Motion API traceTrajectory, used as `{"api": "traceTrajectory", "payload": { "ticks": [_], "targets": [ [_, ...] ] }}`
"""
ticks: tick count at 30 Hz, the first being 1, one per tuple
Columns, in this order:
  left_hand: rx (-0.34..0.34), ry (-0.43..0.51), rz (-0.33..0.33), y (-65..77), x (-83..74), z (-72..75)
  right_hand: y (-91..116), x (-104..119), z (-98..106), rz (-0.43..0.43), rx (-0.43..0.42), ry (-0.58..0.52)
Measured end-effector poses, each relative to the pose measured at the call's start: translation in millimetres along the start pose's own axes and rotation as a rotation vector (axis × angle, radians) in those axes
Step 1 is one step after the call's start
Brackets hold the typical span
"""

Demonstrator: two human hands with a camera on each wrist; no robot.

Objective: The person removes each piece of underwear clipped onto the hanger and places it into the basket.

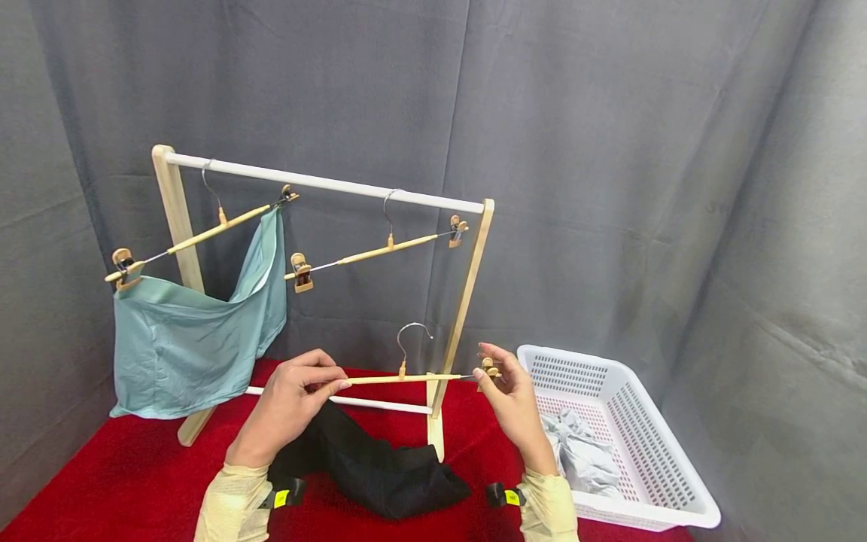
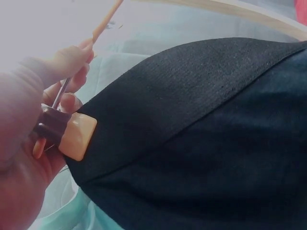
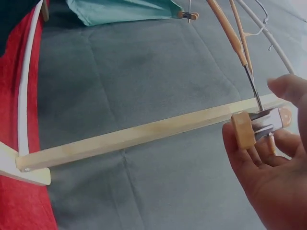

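Observation:
A wooden clip hanger (image 1: 406,379) with a metal hook is held nearly level between both hands. My left hand (image 1: 298,403) pinches its left end, near a clip (image 2: 80,136) that grips the wide waistband of a black garment (image 1: 386,470). The garment droops from that side onto the red cloth. At the other end, my right hand (image 1: 511,399) has its fingers curled around the right clip (image 3: 261,127), with no fabric in the clip. In the right wrist view, the thumb stands apart from the clip.
A wooden rack with a white top rail (image 1: 325,183) carries a hanger with a teal garment (image 1: 196,346) and a bare clip hanger (image 1: 389,247). The white basket (image 1: 667,421) at right holds light grey fabric (image 1: 585,459). Red cloth (image 1: 122,467) covers the table; grey curtains surround it.

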State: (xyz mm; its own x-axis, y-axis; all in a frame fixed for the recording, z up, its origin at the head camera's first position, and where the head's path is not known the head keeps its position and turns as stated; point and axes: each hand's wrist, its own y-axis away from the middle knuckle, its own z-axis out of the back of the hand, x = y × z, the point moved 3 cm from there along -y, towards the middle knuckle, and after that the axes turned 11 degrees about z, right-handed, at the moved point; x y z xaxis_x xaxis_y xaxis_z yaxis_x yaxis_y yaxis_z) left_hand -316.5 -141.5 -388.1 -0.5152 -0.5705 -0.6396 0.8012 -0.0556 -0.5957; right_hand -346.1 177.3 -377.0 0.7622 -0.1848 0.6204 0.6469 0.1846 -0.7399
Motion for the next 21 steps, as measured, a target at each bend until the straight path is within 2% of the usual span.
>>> {"api": "traceTrajectory", "payload": {
  "ticks": [12,17,21],
  "targets": [
    [0.040,0.026,-0.002,-0.3,-5.1,-3.2,2,20,-4,0.173,0.079,0.320],
    [0.049,0.041,0.001,-0.3,-5.7,-6.0,2,24,-5,0.241,0.096,0.295],
    [0.061,0.031,0.012,-0.3,-5.7,-7.4,3,17,-7,0.239,0.119,0.246]
  ]
}}
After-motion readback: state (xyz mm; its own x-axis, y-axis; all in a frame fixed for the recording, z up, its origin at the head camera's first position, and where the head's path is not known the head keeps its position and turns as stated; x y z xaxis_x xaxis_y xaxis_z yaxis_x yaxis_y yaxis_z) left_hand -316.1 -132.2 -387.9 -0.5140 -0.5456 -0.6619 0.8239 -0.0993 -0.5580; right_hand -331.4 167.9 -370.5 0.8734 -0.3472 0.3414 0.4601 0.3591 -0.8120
